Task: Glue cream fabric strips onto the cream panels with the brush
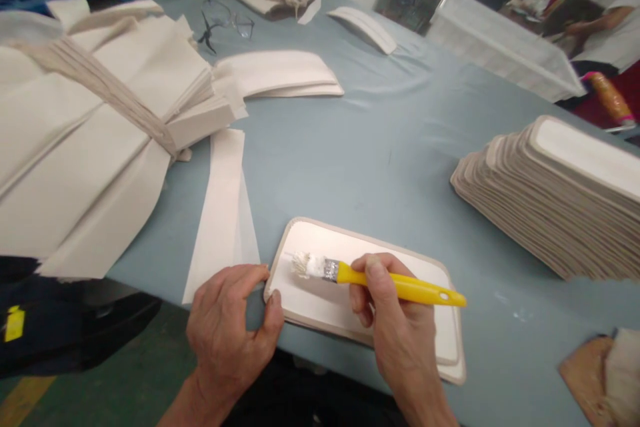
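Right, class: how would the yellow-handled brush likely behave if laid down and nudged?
The brush would probably slide rather than roll, since its handle looks flattish. It seems light, being small and held between the thumb and fingers of the right hand. Its bristles look clumped and whitish, so they might drag or smear.

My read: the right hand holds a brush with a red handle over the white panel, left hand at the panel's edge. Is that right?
Not red: the head view shows the brush has a yellow handle. The right hand does hold it over the white panel, left hand at its edge.
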A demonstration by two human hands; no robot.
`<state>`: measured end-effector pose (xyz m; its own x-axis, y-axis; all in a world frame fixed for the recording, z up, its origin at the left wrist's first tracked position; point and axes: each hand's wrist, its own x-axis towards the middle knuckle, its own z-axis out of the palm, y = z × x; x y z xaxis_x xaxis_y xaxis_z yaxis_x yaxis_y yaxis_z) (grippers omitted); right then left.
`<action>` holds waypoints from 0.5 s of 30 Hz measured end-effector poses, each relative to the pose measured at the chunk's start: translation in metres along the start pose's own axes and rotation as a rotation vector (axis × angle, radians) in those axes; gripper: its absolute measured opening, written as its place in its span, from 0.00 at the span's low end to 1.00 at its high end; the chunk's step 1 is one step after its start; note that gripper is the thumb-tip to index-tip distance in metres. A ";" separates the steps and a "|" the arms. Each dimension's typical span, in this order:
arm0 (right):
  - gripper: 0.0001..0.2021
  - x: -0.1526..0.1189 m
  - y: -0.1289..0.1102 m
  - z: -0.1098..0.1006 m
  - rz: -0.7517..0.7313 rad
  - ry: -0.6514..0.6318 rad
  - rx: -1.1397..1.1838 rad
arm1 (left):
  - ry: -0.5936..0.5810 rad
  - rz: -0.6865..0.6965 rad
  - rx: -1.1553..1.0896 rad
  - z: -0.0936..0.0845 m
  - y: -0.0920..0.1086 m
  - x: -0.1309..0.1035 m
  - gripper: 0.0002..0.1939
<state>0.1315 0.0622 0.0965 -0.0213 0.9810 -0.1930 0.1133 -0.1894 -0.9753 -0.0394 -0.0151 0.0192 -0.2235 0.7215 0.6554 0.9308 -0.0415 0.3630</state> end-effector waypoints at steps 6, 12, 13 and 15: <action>0.23 0.009 0.008 0.008 -0.073 -0.080 -0.079 | -0.008 -0.020 -0.030 0.002 0.001 -0.001 0.15; 0.23 0.005 0.007 0.014 -0.122 -0.075 -0.178 | -0.018 -0.017 -0.033 0.001 0.001 -0.001 0.14; 0.23 0.005 0.006 0.015 -0.133 -0.067 -0.190 | -0.022 -0.020 -0.032 0.001 0.001 -0.001 0.13; 0.22 0.004 0.006 0.016 -0.153 -0.044 -0.203 | -0.022 -0.024 -0.034 0.001 0.001 -0.001 0.14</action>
<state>0.1159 0.0644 0.0880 -0.0960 0.9939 -0.0539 0.3022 -0.0225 -0.9530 -0.0378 -0.0155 0.0187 -0.2394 0.7374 0.6317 0.9147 -0.0469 0.4014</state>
